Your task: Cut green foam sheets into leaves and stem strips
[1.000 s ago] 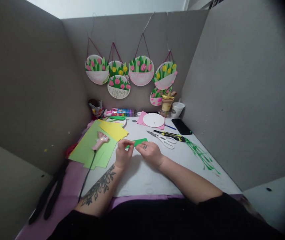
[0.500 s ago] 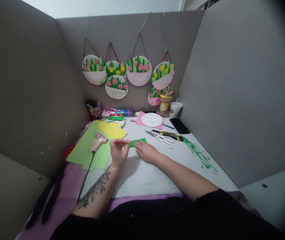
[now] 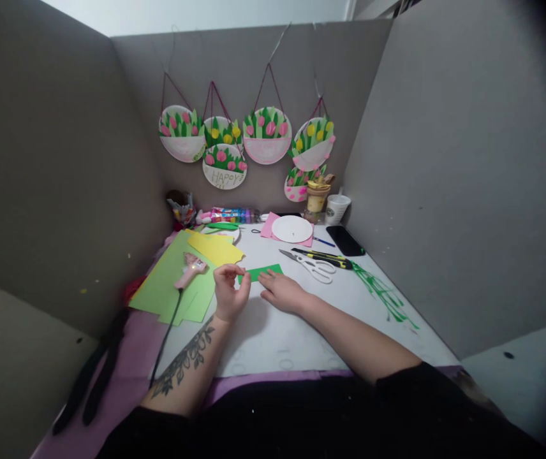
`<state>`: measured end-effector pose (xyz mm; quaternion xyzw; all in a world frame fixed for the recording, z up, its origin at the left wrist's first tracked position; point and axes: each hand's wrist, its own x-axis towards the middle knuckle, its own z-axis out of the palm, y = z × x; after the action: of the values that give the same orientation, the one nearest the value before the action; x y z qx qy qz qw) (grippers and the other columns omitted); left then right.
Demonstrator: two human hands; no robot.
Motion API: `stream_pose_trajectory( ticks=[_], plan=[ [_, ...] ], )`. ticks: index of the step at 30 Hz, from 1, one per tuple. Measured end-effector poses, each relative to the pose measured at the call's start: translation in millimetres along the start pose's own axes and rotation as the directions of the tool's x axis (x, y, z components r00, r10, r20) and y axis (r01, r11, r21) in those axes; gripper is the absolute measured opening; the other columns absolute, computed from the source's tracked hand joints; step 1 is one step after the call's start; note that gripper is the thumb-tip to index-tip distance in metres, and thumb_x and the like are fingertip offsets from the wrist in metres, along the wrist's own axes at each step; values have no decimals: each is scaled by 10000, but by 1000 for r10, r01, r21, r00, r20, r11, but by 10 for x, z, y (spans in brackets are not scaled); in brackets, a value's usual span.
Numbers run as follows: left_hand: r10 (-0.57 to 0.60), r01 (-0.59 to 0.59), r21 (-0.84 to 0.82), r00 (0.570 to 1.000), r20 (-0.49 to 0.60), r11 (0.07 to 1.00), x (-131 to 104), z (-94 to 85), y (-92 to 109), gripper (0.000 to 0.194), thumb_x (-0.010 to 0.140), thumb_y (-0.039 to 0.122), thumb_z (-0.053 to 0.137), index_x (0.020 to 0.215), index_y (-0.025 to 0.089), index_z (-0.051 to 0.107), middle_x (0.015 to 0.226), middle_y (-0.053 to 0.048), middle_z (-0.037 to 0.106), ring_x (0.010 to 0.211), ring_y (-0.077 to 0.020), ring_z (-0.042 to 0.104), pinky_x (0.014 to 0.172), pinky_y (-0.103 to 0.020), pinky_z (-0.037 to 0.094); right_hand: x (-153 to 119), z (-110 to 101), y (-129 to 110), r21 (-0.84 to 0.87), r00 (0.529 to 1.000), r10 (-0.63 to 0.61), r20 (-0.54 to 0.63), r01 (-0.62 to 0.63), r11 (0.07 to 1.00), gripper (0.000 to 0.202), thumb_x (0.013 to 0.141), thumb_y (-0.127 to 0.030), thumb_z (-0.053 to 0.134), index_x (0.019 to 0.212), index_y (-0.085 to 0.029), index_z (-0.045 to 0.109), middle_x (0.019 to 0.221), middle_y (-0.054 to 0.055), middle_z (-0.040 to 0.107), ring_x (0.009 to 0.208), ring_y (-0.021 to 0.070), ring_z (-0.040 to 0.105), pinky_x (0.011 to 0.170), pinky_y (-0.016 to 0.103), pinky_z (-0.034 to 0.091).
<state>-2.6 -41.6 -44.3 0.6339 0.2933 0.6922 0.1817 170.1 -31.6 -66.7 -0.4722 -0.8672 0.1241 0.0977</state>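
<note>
A narrow green paper strip [image 3: 255, 275] lies on the white table cover [image 3: 273, 331] in front of me. My right hand [image 3: 281, 291] rests flat with its fingers over the strip's right part. At the strip's left end is my left hand [image 3: 231, 293], its fingers curled and thumb raised close to them; whether it pinches anything is too small to tell. Left of it, a pink glue gun [image 3: 189, 274] lies on light green sheets [image 3: 158, 287], below a yellow sheet [image 3: 215, 247]. White-handled scissors [image 3: 318, 269] and a black and yellow cutter [image 3: 335, 260] lie right of the strip.
A white paper disc [image 3: 292, 229] lies on pink paper at the back. A black phone [image 3: 345, 241] and shredded green strips [image 3: 385, 296] are at the right. Decorated plates [image 3: 267, 150] hang on the back panel; a white cup [image 3: 337, 209] stands below them.
My left thumb and fingers have drawn slightly back from the green strip, showing more of its left end. My right hand stays on the strip. The view has shifted slightly.
</note>
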Motion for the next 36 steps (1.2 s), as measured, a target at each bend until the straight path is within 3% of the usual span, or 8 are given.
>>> stream_pose_trajectory(
  ticks=[4, 7, 10, 12, 16, 25, 32, 36],
  plan=[
    [-77, 65, 157, 995, 68, 985, 1, -45, -163, 201, 820, 169, 575, 987, 203, 468, 877, -23, 553, 784, -131, 617, 748, -298, 542, 1, 7, 3, 1, 1000, 0, -8, 0, 1000, 535, 918, -348, 457, 1412, -141, 447, 1469, 137, 407, 1385, 294, 321, 1106, 469, 310],
    [-172, 54, 389, 945, 276, 920, 2, -66, -237, 170, 809, 100, 484, 928, 190, 566, 867, -49, 624, 821, -164, 635, 790, -327, 537, 3, 18, 11, 0, 1000, -3, -19, 3, 1000, 520, 919, -347, 457, 1400, -151, 464, 1464, 135, 416, 1385, 290, 324, 1105, 468, 312],
    [-307, -86, 554, 757, 577, 828, -18, -62, -245, 344, 776, 51, 456, 1035, 191, 634, 1047, -91, 679, 1027, -207, 622, 946, -377, 478, 5, 16, 5, -10, 1000, -3, -22, 3, 1000, 507, 920, -333, 445, 1391, -148, 473, 1456, 134, 429, 1378, 286, 338, 1104, 458, 315],
    [-402, -169, 611, 614, 679, 774, -33, -47, -208, 451, 785, 48, 457, 1193, 187, 589, 1203, -116, 639, 1163, -221, 566, 1010, -386, 429, 1, 6, -12, -25, 1000, 4, -18, -4, 1000, 508, 920, -326, 437, 1394, -147, 466, 1450, 131, 441, 1371, 287, 350, 1100, 453, 318],
    [-561, -286, 735, 495, 663, 615, -30, -23, -72, 467, 830, 67, 434, 1278, 163, 525, 1342, -166, 545, 1283, -256, 472, 1031, -435, 383, -29, -23, -43, -70, 998, 67, -15, -68, 995, 504, 916, -357, 429, 1387, -183, 475, 1453, 106, 445, 1358, 324, 356, 1072, 505, 323],
    [-724, -341, 878, 504, 471, 334, 79, -109, 37, 287, 771, 38, 436, 938, 113, 657, 1037, -186, 670, 1032, -301, 578, 930, -507, 379, -130, -177, 142, -188, 958, 286, -10, -283, 940, 444, 910, -310, 392, 1282, -154, 580, 1395, 125, 512, 1357, 365, 322, 1071, 575, 226],
    [-690, -333, 894, 572, 445, 300, 87, -151, 66, 277, 768, 35, 427, 885, 99, 670, 913, -182, 676, 958, -301, 610, 915, -495, 365, -141, -216, 269, -166, 942, 314, -115, -330, 929, 366, 914, -327, 410, 1090, -166, 687, 1168, 141, 660, 1211, 312, 501, 1003, 435, 348],
    [-683, -263, 923, 622, 384, 280, 113, -172, 35, 282, 794, 55, 403, 936, 117, 639, 914, -155, 680, 905, -275, 630, 848, -433, 401, -177, -419, 696, -81, 833, 451, -319, -498, 863, 382, 943, -287, 358, 1144, -214, 674, 1096, 104, 693, 1037, 236, 605, 870, 318, 426]
  ],
)
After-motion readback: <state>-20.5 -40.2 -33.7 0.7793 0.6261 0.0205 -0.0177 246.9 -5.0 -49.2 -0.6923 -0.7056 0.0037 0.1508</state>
